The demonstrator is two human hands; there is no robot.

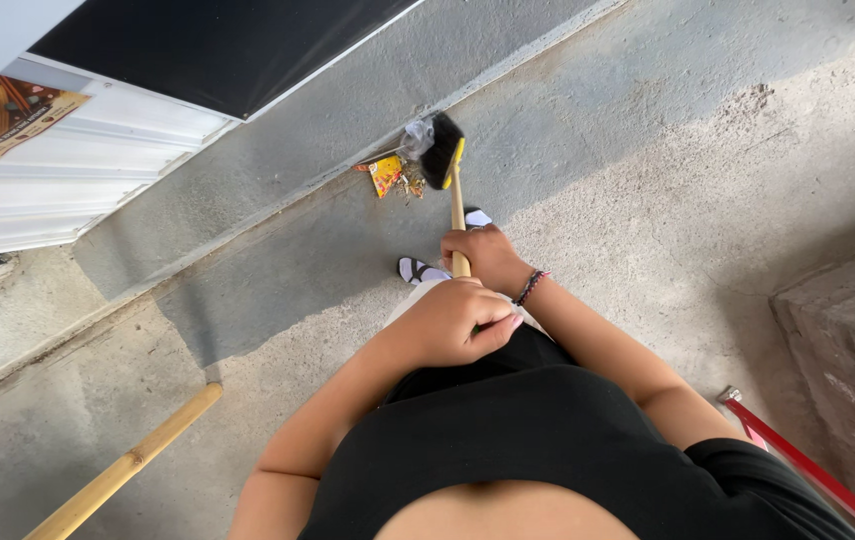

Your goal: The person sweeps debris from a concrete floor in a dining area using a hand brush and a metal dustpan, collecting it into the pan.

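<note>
Here, from the head camera, both hands grip a broom (453, 190) by its wooden handle: the right hand (486, 256) wraps the stick lower down, the left hand (453, 322) closes round its upper end. The black bristle head sits on the concrete floor (648, 150), touching a small heap of wrappers (393, 172) beside the wall's base. A bamboo pole (123, 465) lies well apart, a red bar (808, 465) opposite

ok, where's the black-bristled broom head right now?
In the head view, the black-bristled broom head sits upper centre on the concrete floor, beside the small pile of wrappers at the foot of the grey step.
</note>
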